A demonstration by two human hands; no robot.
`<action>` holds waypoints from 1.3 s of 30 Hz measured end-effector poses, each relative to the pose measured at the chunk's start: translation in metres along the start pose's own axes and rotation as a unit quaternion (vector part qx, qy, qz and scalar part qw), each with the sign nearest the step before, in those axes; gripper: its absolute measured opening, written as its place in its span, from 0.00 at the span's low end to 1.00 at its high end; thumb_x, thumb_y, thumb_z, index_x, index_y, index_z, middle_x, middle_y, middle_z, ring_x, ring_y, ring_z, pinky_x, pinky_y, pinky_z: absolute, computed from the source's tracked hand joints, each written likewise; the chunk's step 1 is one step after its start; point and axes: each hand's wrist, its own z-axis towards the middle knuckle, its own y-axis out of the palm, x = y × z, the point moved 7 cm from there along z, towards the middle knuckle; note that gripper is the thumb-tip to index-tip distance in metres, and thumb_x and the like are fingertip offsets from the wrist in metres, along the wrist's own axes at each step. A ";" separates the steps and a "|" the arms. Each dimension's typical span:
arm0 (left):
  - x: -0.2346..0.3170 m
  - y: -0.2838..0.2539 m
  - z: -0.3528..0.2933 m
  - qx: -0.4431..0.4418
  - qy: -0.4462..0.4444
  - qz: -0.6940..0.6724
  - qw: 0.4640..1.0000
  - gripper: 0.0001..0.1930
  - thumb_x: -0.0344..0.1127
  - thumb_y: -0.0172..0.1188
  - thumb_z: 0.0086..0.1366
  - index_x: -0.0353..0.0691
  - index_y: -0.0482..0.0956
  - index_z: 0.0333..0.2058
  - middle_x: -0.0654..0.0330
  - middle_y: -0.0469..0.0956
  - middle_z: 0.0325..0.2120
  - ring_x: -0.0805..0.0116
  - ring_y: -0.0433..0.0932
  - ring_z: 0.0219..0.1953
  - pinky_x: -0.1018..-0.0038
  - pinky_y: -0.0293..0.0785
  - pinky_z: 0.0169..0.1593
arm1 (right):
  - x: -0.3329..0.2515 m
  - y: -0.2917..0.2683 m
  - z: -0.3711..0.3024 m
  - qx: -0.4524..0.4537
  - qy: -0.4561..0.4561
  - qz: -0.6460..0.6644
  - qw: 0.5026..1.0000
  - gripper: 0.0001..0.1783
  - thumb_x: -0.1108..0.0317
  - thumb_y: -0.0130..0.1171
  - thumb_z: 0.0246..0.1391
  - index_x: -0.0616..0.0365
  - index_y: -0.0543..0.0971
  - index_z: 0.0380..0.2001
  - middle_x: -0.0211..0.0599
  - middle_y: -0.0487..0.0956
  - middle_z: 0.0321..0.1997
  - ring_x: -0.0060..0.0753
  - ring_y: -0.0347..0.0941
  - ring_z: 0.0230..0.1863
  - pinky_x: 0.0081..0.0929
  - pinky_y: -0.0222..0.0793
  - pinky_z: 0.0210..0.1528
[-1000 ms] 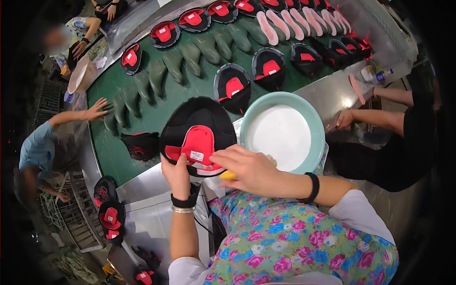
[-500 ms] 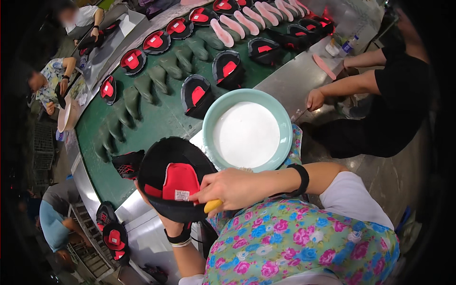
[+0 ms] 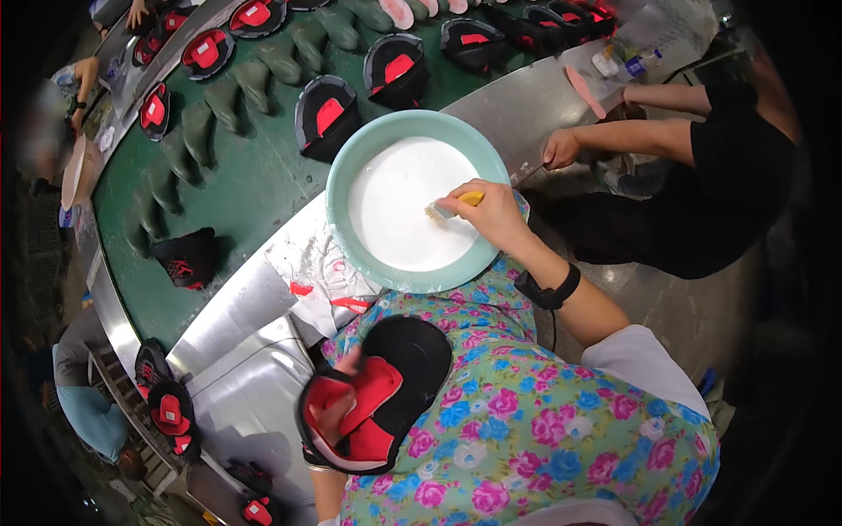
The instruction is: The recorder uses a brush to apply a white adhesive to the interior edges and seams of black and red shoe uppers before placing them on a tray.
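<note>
Your left hand (image 3: 331, 417) is blurry, half hidden inside that black-and-red shoe upper (image 3: 417, 351) by your apron (image 3: 500, 403), so can't tell its grip. Right hand (image 3: 493, 213) pinches a yellow-handled brush (image 3: 473, 198) over the teal basin (image 3: 338, 188). White label (image 3: 173, 416) lower left? Too tiny to read.

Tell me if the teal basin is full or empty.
Not empty: inside the teal basin lies white material; its depth cannot be told.

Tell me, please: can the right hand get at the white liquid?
Probably yes: the right hand has a brush in its grip, over the basin, and nothing seems to cover the white liquid.
</note>
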 end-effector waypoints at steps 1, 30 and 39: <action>-0.028 0.008 -0.003 -0.050 -0.149 -0.159 0.975 0.17 0.32 0.58 0.60 0.32 0.76 0.48 0.54 0.79 0.39 0.70 0.78 0.40 0.73 0.75 0.46 | 0.008 0.005 -0.001 0.005 -0.029 -0.036 0.999 0.14 0.61 0.66 0.47 0.63 0.83 0.29 0.43 0.81 0.28 0.37 0.77 0.27 0.26 0.71 0.34; -0.085 -0.051 0.019 0.014 -0.006 -0.212 0.977 0.14 0.22 0.62 0.57 0.34 0.77 0.43 0.64 0.76 0.37 0.73 0.74 0.38 0.73 0.71 0.45 | 0.010 0.045 -0.009 0.015 -0.053 -0.087 0.995 0.09 0.70 0.67 0.42 0.61 0.83 0.29 0.47 0.81 0.31 0.43 0.79 0.31 0.29 0.73 0.38; -0.073 -0.027 0.077 0.005 -0.042 -0.205 0.978 0.25 0.25 0.62 0.57 0.32 0.67 0.53 0.58 0.74 0.45 0.67 0.73 0.47 0.70 0.70 0.51 | -0.126 0.054 -0.031 -0.110 -0.154 0.209 0.959 0.11 0.74 0.67 0.44 0.60 0.82 0.34 0.37 0.82 0.34 0.25 0.77 0.35 0.19 0.71 0.39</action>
